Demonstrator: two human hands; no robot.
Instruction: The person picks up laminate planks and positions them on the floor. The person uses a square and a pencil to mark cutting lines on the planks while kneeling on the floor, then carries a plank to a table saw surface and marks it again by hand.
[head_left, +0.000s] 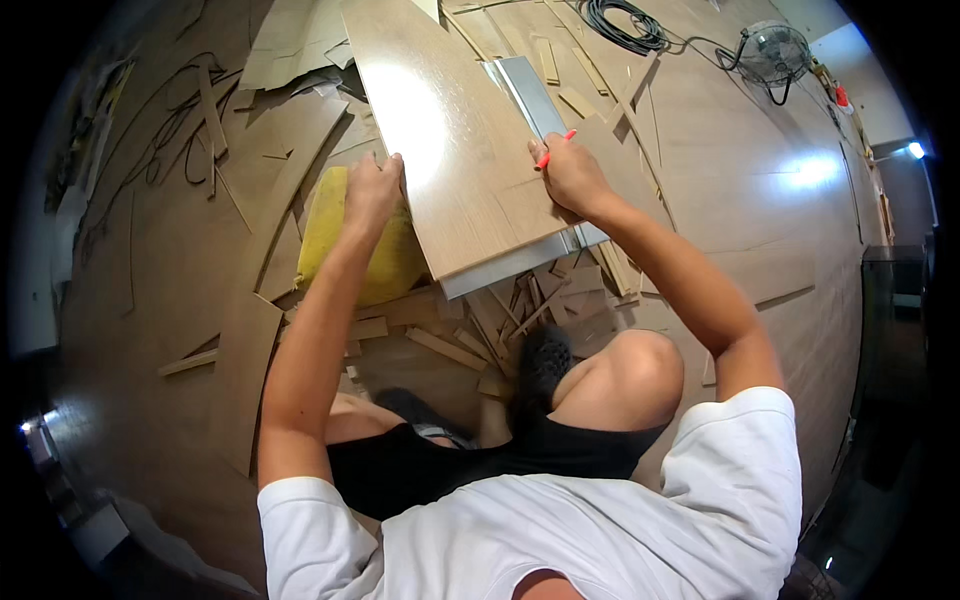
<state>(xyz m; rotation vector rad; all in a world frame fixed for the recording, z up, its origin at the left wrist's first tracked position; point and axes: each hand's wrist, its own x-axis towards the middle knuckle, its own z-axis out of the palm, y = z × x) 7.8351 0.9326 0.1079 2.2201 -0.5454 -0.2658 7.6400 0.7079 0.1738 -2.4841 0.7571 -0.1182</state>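
Board, cropped above, glossy, wood-grained, partly hides grey metallic strip; left hand grips board's edge, right hand clasps red pen.

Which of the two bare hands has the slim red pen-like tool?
The right hand, at the right edge of the glossy light-brown wood-grain board, grips the tool; the left hand, by the opposite edge, shows none.

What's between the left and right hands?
The wood-grain board fills most of the stretch between the left hand and right hand, seen in the head view.
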